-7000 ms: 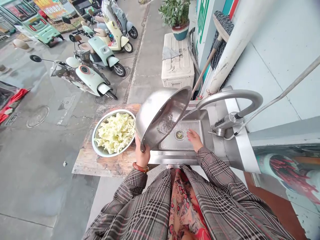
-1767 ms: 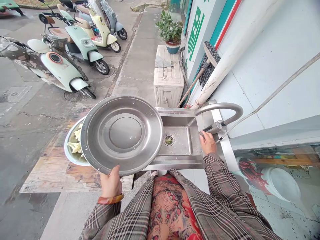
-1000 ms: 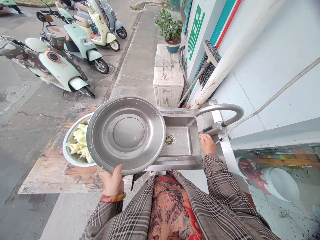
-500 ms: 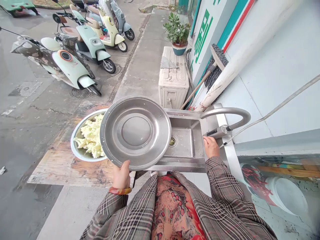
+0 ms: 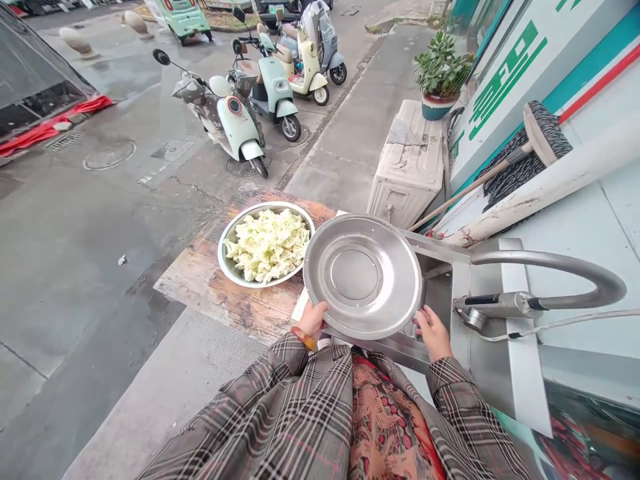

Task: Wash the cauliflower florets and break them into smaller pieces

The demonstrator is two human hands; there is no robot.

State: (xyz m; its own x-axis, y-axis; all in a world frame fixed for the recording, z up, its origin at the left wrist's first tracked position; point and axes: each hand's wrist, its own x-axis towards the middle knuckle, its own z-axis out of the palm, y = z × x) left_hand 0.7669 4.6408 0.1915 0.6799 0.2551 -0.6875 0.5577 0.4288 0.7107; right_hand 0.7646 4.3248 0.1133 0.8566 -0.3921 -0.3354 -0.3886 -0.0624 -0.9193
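A wide stainless steel basin (image 5: 355, 273) is held over the left part of the sink (image 5: 440, 293), its bare inside facing up. My left hand (image 5: 313, 320) is closed on its lower left rim, thumb on top. At the lower right rim, my right hand (image 5: 433, 332) has its fingers curled at the edge; the fingertips are partly hidden. To the left, a second metal basin (image 5: 225, 261) stands on a wooden board (image 5: 200, 277). It is heaped with torn pale cabbage-like leaves (image 5: 267, 243).
A curved faucet (image 5: 575, 267) arches at the sink's right, with a pale hose or cable (image 5: 575, 325) nearby. Beyond the sink are a boxy off-white unit (image 5: 407, 160), a potted plant (image 5: 440, 73) and a mop (image 5: 545, 137). Several scooters (image 5: 240, 127) stand in the street.
My right hand has moved from beside the faucet to the basin's right rim. The view has turned left. The held basin has shifted right over the sink, away from the leaf-filled basin.
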